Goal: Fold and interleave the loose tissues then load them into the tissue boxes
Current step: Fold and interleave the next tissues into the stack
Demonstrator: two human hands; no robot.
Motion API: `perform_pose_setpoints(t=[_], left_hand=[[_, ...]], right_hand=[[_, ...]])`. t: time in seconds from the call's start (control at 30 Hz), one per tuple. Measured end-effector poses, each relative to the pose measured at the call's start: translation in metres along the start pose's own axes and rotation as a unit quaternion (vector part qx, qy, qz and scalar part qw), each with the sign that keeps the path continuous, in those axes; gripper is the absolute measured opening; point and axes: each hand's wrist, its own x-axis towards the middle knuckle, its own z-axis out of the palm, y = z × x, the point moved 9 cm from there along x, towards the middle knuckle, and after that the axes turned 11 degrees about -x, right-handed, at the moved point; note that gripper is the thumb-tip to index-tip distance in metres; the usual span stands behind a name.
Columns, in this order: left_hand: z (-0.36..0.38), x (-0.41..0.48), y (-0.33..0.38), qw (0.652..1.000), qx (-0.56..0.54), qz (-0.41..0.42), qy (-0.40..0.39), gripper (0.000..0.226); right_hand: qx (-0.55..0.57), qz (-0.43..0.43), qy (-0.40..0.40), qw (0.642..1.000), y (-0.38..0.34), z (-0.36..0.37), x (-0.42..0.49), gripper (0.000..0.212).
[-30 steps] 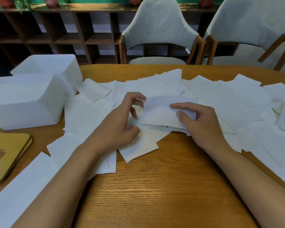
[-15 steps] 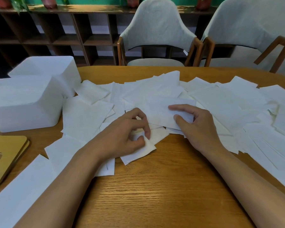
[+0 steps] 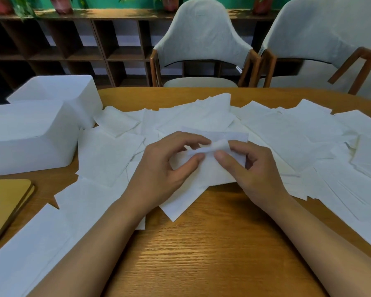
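Now that the left hand (image 3: 165, 166) has come across to meet the right hand (image 3: 251, 168), both pinch the fold of one tissue (image 3: 220, 146) over the pile (image 3: 287, 136) on the counter (image 3: 201, 254), so folding proceeds, apart from the tissue boxes (image 3: 30, 142).

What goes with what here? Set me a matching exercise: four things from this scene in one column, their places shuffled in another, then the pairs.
Things
1. white tissue boxes
2. wooden lids
3. tissue being folded
4. grey chairs

Places
A. pinched between the left hand and the right hand
B. behind the far edge of the table
C. lying flat at the near left of the table
D. standing on the table's left side, farther back

Pairs: 1-D, 2-C, 3-A, 4-B
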Motion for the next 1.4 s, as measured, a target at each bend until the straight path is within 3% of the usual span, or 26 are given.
perform_pose_setpoints(t=[0.13,0.2,0.33,0.5,0.63,0.87,1.0,1.1,1.17,1.27,1.4], left_hand=[[-0.007,-0.002,-0.019,0.996,-0.029,-0.079,-0.006,0.04],[-0.015,-0.001,-0.027,0.992,-0.064,-0.108,0.006,0.037],[-0.021,-0.001,-0.029,0.984,-0.12,-0.132,0.005,0.037],[-0.019,0.001,-0.025,0.983,-0.134,-0.123,0.012,0.038],[-0.02,0.0,-0.028,0.984,-0.123,-0.125,0.017,0.037],[-0.015,0.0,-0.034,0.99,-0.064,-0.127,0.012,0.031],[-0.014,-0.003,-0.045,0.978,-0.105,-0.181,0.005,0.017],[-0.02,-0.004,-0.043,0.981,-0.092,-0.164,0.04,0.02],[-0.019,-0.004,-0.038,0.987,-0.074,-0.14,0.041,0.032],[-0.012,-0.003,-0.034,0.992,0.012,-0.122,-0.008,0.054],[0.012,-0.011,-0.036,0.975,0.093,-0.116,-0.167,0.04]], right_hand=[[-0.019,0.058,0.023,0.998,0.019,-0.004,0.004,0.013],[0.008,0.072,0.015,0.997,0.018,-0.005,0.005,0.017],[-0.017,0.024,-0.044,0.999,0.002,0.005,0.002,0.023],[-0.068,0.011,-0.076,0.995,-0.002,0.015,-0.001,0.062],[-0.083,-0.001,-0.085,0.993,-0.004,0.019,-0.003,0.071],[-0.049,-0.025,-0.042,0.998,-0.016,0.009,-0.001,0.073],[-0.043,-0.037,-0.038,0.998,-0.019,0.003,0.002,0.068],[-0.061,-0.041,-0.108,0.991,-0.013,0.011,0.001,0.047],[-0.075,-0.022,-0.107,0.991,-0.004,0.01,0.002,0.032],[-0.093,0.026,-0.039,0.995,0.016,-0.005,0.011,0.03],[-0.099,0.05,0.006,0.994,0.028,-0.017,0.015,0.03]])
